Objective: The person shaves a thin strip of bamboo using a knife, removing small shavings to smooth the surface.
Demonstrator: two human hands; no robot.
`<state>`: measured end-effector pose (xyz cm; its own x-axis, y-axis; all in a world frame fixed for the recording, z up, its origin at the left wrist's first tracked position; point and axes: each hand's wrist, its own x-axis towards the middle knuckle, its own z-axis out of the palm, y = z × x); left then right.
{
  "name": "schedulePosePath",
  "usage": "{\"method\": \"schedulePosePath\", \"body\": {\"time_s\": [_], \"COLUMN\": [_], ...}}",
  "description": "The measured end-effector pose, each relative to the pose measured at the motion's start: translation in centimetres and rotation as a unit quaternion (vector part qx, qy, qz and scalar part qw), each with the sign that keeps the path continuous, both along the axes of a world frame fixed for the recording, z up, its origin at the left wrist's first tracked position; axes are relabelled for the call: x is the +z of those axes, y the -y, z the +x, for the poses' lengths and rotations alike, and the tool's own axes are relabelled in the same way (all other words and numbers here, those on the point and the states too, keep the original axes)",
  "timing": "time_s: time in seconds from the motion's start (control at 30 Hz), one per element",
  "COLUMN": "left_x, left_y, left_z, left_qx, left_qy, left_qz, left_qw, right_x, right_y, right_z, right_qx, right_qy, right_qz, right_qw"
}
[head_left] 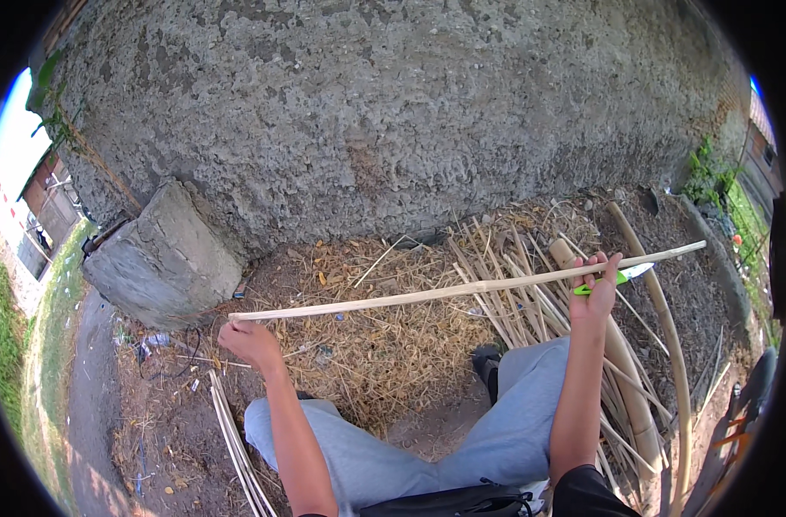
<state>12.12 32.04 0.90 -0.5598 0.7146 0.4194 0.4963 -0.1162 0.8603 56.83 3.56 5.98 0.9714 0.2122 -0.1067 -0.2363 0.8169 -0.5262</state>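
A long, pale bamboo strip stretches across in front of me, its right part a little higher than its left. Its left end is pinched in my left hand. Toward the other end, my right hand has its fingers curled round the strip and also grips a knife with a bright green handle. The knife's blade points right, just below the strip, which runs on past the hand. How the fingers divide between knife and strip is partly hidden.
Split bamboo strips lie piled at the right, beside a thick bamboo pole and a curved one. More strips rest by my left leg. A concrete block stands against the rough wall. Shavings cover the ground.
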Motion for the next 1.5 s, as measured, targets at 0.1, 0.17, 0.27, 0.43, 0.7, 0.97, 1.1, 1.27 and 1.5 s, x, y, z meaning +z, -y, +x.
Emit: {"method": "schedulePosePath", "body": {"time_s": [0.1,0.17,0.27,0.43,0.7,0.97,1.1,1.27,1.5], "left_x": [0.3,0.3,0.0,0.6,4.5,9.3,9.0,10.7,7.1], "left_y": [0.2,0.2,0.0,0.6,7.0,13.0,12.7,16.1,21.5], "left_z": [0.2,0.1,-0.2,-0.3,3.5,7.7,6.9,4.9,2.9], "left_qx": [0.01,-0.007,-0.028,-0.081,-0.055,-0.349,-0.477,-0.501,-0.411], "left_qy": [-0.105,-0.125,-0.043,-0.052,-0.346,-0.529,-0.494,-0.288,-0.13], "left_qz": [0.06,0.101,0.05,0.029,0.252,0.144,-0.021,-0.134,-0.152], "left_qw": [0.993,0.987,0.997,0.995,0.902,0.76,0.727,0.805,0.89], "right_x": [-0.1,0.2,0.8,0.3,-0.3,0.2,0.3,0.9,-1.8], "right_y": [-0.3,-0.7,-1.0,-1.1,-2.1,-3.9,-4.5,-5.4,-6.3], "right_z": [-0.6,-1.2,-1.9,-1.6,-1.6,-3.9,-4.4,-5.7,-9.9], "right_qx": [0.013,0.012,-0.001,-0.012,-0.002,0.062,0.098,0.123,0.19], "right_qy": [0.01,0.009,-0.012,0.005,-0.001,0.075,0.067,0.071,0.339], "right_qz": [0.003,0.005,0.017,0.033,0.065,0.108,0.128,-0.001,-0.319], "right_qw": [1.0,1.0,1.0,0.999,0.998,0.989,0.985,0.99,0.864]}}
